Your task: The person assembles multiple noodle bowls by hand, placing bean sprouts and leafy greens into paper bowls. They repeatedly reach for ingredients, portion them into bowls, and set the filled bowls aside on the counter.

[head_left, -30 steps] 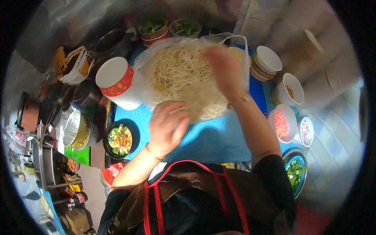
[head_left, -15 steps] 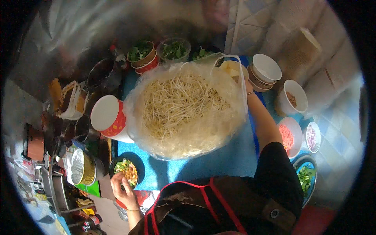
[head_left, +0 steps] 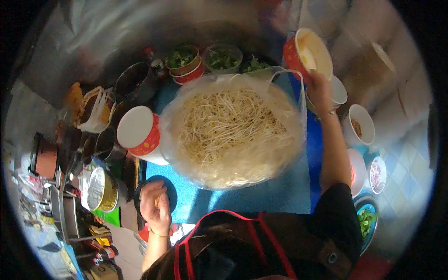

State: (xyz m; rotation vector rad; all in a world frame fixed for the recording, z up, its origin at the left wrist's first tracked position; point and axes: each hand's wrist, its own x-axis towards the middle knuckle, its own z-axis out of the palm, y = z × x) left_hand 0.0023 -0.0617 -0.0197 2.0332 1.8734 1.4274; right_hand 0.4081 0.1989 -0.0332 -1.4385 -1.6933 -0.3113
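Observation:
My right hand [head_left: 319, 93] grips the rim of a red paper bowl [head_left: 290, 53], tilted up at the far right. Its pale inside shows a yellowish patch that I cannot make out. Just below it stand white-lined bowls [head_left: 339, 90]. My left hand [head_left: 155, 207] hovers over a small dark bowl [head_left: 137, 198] at the near left, hiding most of it. The fingers of that hand are loosely bent and apart, with nothing seen in them. Between the hands, a large clear plastic bag [head_left: 224, 179] full of bean sprouts [head_left: 228, 123] lies open on the blue surface [head_left: 275, 196].
Red and white paper bowls [head_left: 135, 126] stand left of the bag. Bowls of green leaves [head_left: 223, 59] line the back. On the right are bowls of brown bits [head_left: 357, 128], chopped purple pieces [head_left: 376, 175] and greens [head_left: 366, 219]. A yellow tin [head_left: 108, 198] stands at the left.
My right hand has lifted the red bowl up and away from behind the bag. My left hand has moved slightly up and over the dark bowl. The view has shifted a little.

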